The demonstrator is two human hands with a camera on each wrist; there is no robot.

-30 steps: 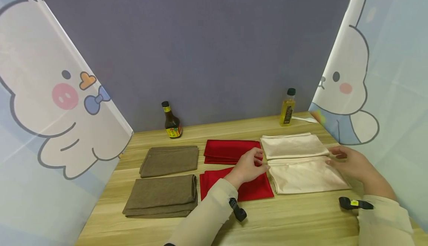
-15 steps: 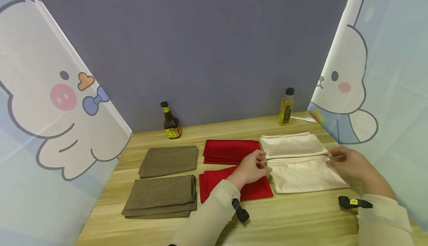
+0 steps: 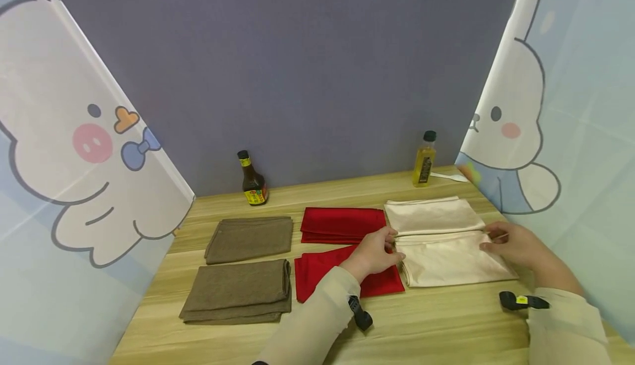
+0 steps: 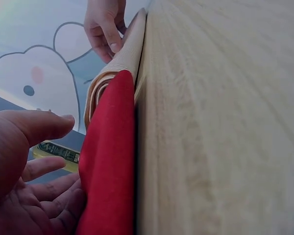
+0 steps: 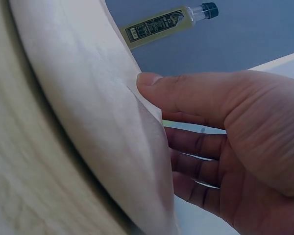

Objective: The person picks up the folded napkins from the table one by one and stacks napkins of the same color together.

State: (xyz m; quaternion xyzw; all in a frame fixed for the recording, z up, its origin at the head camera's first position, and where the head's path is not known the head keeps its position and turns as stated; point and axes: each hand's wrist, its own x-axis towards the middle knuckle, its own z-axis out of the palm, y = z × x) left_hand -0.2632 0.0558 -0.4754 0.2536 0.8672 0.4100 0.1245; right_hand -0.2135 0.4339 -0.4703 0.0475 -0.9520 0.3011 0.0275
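Observation:
A folded cream cloth (image 3: 453, 263) lies at the front right of the table. At its right far corner my right hand (image 3: 521, 249) pinches a bit of the edge between thumb and index finger, and the right wrist view shows a small raised fold there. My left hand (image 3: 372, 253) hovers over the front red cloth (image 3: 315, 270), beside the cream cloth's left end. Its thumb and fingers are spread apart, with nothing held between them in the left wrist view. Behind lies a second folded cream cloth (image 3: 434, 216).
A back red cloth (image 3: 342, 221) and two folded brown cloths (image 3: 248, 238) lie to the left. A dark sauce bottle (image 3: 254, 180) and a yellow oil bottle (image 3: 424, 161) stand at the back. Near the oil bottle lies a white utensil (image 3: 448, 177). Printed curtains (image 3: 585, 133) border the table.
My right fingers have closed on the cream cloth's edge, lifting it slightly. My left hand has shifted slightly right and toward the front, its thumb nearing the cream cloth's left end.

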